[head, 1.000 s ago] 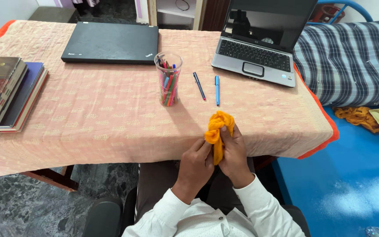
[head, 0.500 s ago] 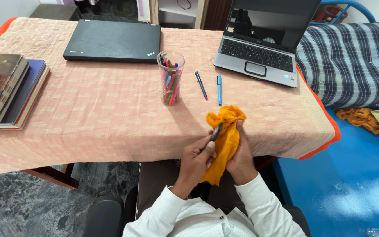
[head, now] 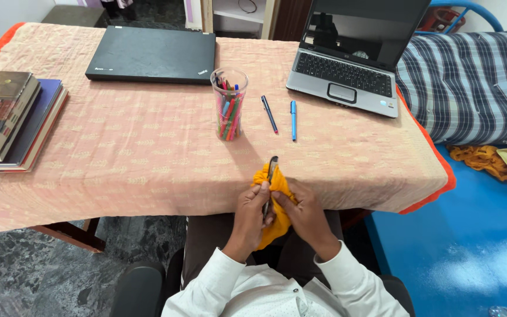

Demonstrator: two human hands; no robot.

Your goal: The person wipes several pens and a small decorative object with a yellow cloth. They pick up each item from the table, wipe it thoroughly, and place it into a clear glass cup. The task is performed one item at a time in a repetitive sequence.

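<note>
Orange cloth [head: 276,220] bunched around dark pen [head: 271,176]; left hand [head: 252,205], right hand [head: 301,210] clasped together

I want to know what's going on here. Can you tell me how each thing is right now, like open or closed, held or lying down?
Black laptop: closed, flat.
Silver laptop: open, screen dark.
Pen cup: upright, full of pens.
Dark pen: lying loose.
Blue pen: lying loose.
Books: stacked, shut.
Orange cloth: bunched around a pen.
Held pen: tip sticking up.
Left hand: gripping.
Right hand: gripping.

open laptop screen [head: 364,26]: dark, unlit rectangle, table's far right corner
closed laptop [head: 152,46]: black, small corner label, far edge
</note>
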